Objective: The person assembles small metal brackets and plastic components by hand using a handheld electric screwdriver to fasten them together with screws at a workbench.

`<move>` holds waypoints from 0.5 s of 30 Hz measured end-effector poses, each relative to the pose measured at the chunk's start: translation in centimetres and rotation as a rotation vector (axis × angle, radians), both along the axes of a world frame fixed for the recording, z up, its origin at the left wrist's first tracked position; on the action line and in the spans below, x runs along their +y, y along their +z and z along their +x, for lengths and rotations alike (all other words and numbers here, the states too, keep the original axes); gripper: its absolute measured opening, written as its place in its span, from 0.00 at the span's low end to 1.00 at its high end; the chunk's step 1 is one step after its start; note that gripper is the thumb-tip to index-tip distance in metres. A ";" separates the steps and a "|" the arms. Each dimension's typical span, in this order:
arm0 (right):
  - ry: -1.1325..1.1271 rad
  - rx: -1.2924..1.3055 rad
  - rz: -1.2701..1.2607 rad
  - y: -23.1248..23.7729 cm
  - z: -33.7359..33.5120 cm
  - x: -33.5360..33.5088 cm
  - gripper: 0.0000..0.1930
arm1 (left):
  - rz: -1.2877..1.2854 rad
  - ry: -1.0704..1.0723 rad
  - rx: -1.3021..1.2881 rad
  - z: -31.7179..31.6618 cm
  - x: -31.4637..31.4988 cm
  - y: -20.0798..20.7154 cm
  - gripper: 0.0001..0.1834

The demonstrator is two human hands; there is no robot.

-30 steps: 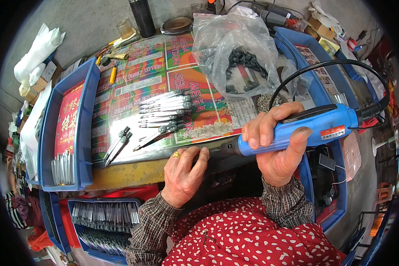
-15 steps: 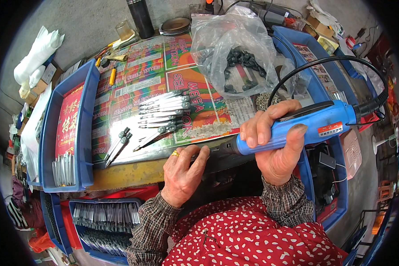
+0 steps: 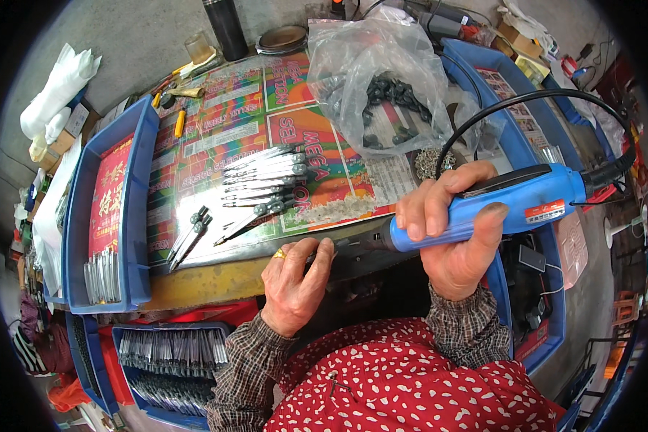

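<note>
My right hand (image 3: 450, 263) is wrapped round a blue electric screwdriver (image 3: 529, 201), its dark nose pointing left. Just left of that nose, my left hand (image 3: 294, 288) is closed in a pinch; what its fingers hold is mostly hidden. On the table ahead lies a group of slim silver pieces with black ends (image 3: 263, 180), several side by side. Two or so similar pieces (image 3: 187, 241) rest apart, farther left. A small dish of screws (image 3: 433, 163) sits beyond the screwdriver, beside a clear plastic bag (image 3: 331, 68) holding black parts (image 3: 396, 97).
A blue tray (image 3: 140, 201) with silver pieces stands at the left, and another blue bin (image 3: 173, 327) full of pieces sits below the table edge. More blue trays (image 3: 511, 137) stand at the right. The screwdriver's black cable (image 3: 540, 93) arches over the right side.
The screwdriver and my right hand have shifted slightly right, widening the space between its nose and my left fingers. My left hand keeps its pinch.
</note>
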State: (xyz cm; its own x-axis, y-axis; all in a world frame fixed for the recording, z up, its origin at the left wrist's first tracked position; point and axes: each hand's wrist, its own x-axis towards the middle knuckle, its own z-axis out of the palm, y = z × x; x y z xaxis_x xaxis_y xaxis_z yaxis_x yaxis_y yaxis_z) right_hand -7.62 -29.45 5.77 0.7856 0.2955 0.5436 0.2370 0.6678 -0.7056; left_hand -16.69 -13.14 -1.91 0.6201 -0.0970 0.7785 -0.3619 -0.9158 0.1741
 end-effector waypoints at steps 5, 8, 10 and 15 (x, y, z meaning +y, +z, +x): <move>0.044 -0.027 -0.026 -0.2 0.1 -0.9 0.25 | 0.025 0.013 -0.008 -0.2 0.1 0.1 0.17; 0.092 -0.011 -0.089 -0.3 0.0 -1.2 0.25 | 0.017 0.008 -0.009 -0.1 0.0 0.2 0.17; 0.089 0.017 -0.130 -0.6 -0.3 -1.0 0.25 | 0.001 -0.001 -0.002 -0.1 0.0 0.1 0.16; 0.140 0.081 0.027 -1.3 -0.4 -0.5 0.21 | -0.016 -0.002 -0.006 0.0 0.0 -0.1 0.16</move>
